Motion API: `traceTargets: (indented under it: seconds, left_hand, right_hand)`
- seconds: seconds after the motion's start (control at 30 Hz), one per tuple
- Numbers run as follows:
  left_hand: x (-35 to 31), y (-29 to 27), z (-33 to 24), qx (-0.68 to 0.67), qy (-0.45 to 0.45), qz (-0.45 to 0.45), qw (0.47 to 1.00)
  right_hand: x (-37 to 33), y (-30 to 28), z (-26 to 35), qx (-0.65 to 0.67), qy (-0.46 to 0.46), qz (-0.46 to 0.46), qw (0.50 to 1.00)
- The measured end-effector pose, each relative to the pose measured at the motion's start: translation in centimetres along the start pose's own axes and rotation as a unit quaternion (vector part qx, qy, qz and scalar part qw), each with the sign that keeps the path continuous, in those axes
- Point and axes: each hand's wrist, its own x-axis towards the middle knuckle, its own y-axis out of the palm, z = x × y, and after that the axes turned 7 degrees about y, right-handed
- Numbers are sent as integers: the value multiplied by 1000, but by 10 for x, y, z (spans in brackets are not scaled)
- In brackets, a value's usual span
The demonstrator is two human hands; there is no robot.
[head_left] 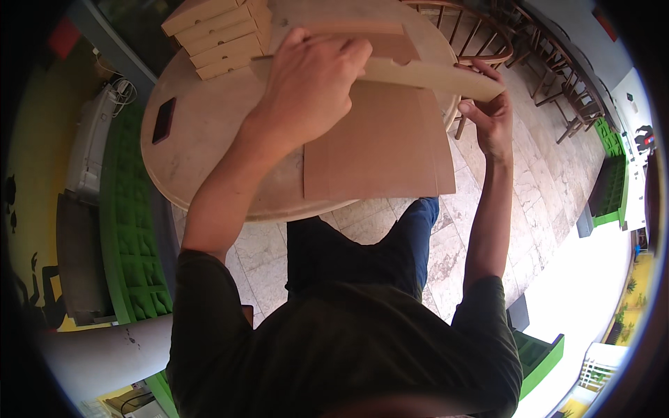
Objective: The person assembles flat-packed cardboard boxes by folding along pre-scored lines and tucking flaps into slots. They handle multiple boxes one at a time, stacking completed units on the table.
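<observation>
A brown cardboard box blank point(380, 150), partly folded, lies on the round table, and its wide flat panel overhangs the near edge. Across its middle a long narrow wall with a small half-round notch stands raised. My left hand point(313, 83) is closed over the left part of that wall, knuckles up; its fingertips are mostly hidden. At the wall's right end my right hand point(491, 118) grips the corner, with the fingers behind it and the thumb below on the near side. Beyond the wall, more of the blank's inner panel shows between my hands.
A stack of folded cardboard boxes point(219, 38) stands at the table's far left. A dark phone point(164, 120) lies near the left rim of the round table point(198, 150). Wooden chairs point(488, 35) stand behind at the right. Green latticed benches point(129, 209) flank the left side.
</observation>
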Motion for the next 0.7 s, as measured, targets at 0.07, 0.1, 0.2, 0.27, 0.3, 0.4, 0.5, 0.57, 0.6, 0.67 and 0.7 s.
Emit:
traceTargets:
  seconds: [0.07, 0.1, 0.2, 0.27, 0.3, 0.4, 0.5, 0.57, 0.6, 0.67, 0.7]
  left_hand:
    - [11, -10, 6, 43, 13, -28, 999]
    - [16, -12, 10, 77, 14, -32, 996]
    - [4, 10, -18, 73, 0, -158, 985]
    - [-30, 40, -66, -54, 16, -114, 992]
    - [-53, 54, -89, -164, 35, -11, 986]
    - [-109, 106, -117, -126, 23, 154, 980]
    - [-135, 142, -107, -63, 16, 183, 981]
    - [-135, 155, -93, -54, 14, 171, 984]
    - [-132, 158, -85, -93, -23, 171, 981]
    - [-125, 157, -70, -175, -76, 138, 972]
    - [-123, 155, -65, -220, -161, 54, 961]
  right_hand:
    - [13, 1, 0, -95, 37, -7, 995]
    - [21, 3, -3, -120, -6, -17, 993]
    - [54, 15, -26, -37, -12, -117, 992]
    - [80, 22, -41, -48, -17, -167, 985]
    - [93, 24, -44, -52, -22, -190, 980]
    - [133, 30, -38, -68, -50, -236, 968]
    - [161, 36, -12, -57, -129, -215, 966]
    - [160, 36, 6, -69, -119, -201, 970]
    - [153, 35, 13, -77, -104, -192, 973]
    - [130, 35, 18, -123, -139, -184, 965]
    - [113, 30, 20, -172, -176, -164, 955]
